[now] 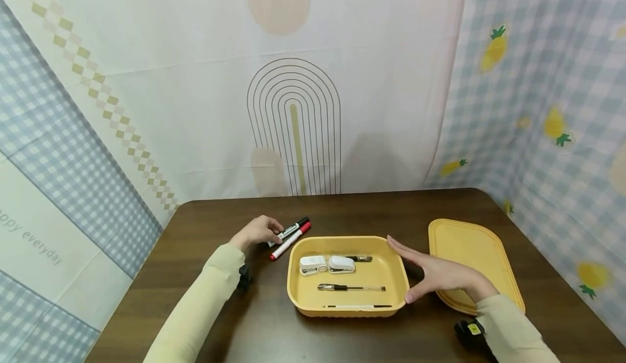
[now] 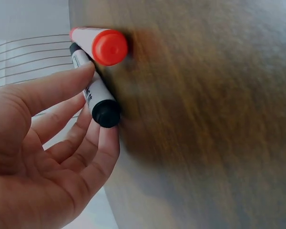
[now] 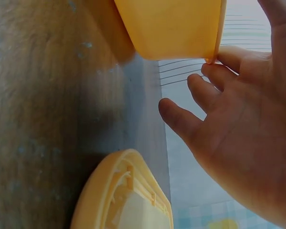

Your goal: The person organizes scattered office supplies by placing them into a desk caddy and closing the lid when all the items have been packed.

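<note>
At the table's back left, my left hand (image 1: 258, 230) pinches a black-capped marker (image 2: 99, 90) between thumb and fingers. A red-capped marker (image 1: 290, 241) lies right beside it. My right hand (image 1: 435, 273) is spread along the right side of a yellow plastic box (image 1: 402, 287), its fingertips at the back corner of the rim and its thumb at the front corner. Inside the box are two small white staplers (image 1: 313, 264), a black gel pen (image 1: 351, 287), a thin white pen (image 1: 359, 306), and another dark pen (image 1: 363, 258) partly hidden behind a stapler.
A yellow lid (image 1: 469, 254) lies flat on the table's right, partly under my right forearm in the head view. The dark wooden table (image 1: 274, 341) ends at a patterned cloth (image 1: 391, 107) behind.
</note>
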`<state>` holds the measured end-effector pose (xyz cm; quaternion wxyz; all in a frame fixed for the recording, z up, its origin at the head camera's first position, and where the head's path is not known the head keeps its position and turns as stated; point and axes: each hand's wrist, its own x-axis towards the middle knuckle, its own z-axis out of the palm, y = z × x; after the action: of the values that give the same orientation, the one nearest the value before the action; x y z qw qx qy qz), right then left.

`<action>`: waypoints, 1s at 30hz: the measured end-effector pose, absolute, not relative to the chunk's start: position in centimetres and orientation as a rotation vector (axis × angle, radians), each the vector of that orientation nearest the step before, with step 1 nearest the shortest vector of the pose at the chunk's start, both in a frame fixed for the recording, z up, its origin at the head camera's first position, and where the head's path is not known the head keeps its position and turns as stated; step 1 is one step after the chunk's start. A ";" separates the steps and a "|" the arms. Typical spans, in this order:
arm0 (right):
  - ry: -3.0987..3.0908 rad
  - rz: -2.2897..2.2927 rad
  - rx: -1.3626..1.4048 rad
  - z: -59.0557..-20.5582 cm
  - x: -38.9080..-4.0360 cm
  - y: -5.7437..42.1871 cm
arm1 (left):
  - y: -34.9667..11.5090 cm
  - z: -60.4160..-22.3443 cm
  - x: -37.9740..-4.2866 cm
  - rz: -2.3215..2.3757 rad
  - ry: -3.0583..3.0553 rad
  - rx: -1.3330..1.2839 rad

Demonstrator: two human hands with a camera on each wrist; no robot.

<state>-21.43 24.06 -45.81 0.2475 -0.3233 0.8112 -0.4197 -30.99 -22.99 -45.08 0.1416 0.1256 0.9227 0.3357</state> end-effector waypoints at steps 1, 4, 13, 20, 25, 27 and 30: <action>2.210 -1.148 -0.881 -45.8 -21.5 24.0 | -23.0 -45.0 -31.0 0.957 2.675 0.379; 2.200 -1.156 -0.876 -45.9 -21.5 23.8 | -23.2 -45.1 -30.8 0.946 2.696 0.387; 2.185 -1.159 -0.867 -46.2 -21.2 23.6 | -23.6 -45.5 -30.6 0.927 2.696 0.404; 2.205 -1.149 -0.863 -46.0 -21.2 24.0 | -23.6 -44.6 -31.0 0.912 2.685 0.423; 2.199 -1.154 -0.861 -45.8 -21.3 24.1 | -23.9 -43.4 -31.6 0.954 2.656 0.409; 2.196 -1.154 -0.862 -45.7 -21.4 24.1 | -24.1 -42.7 -31.9 0.974 2.640 0.409; 2.204 -1.157 -0.870 -45.6 -21.5 23.9 | -24.3 -41.4 -32.5 0.969 2.648 0.434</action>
<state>-21.51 23.94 -45.56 0.2498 -0.3195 0.8094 -0.4247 -32.47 -24.34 -41.44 0.1440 0.1504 0.9185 0.3363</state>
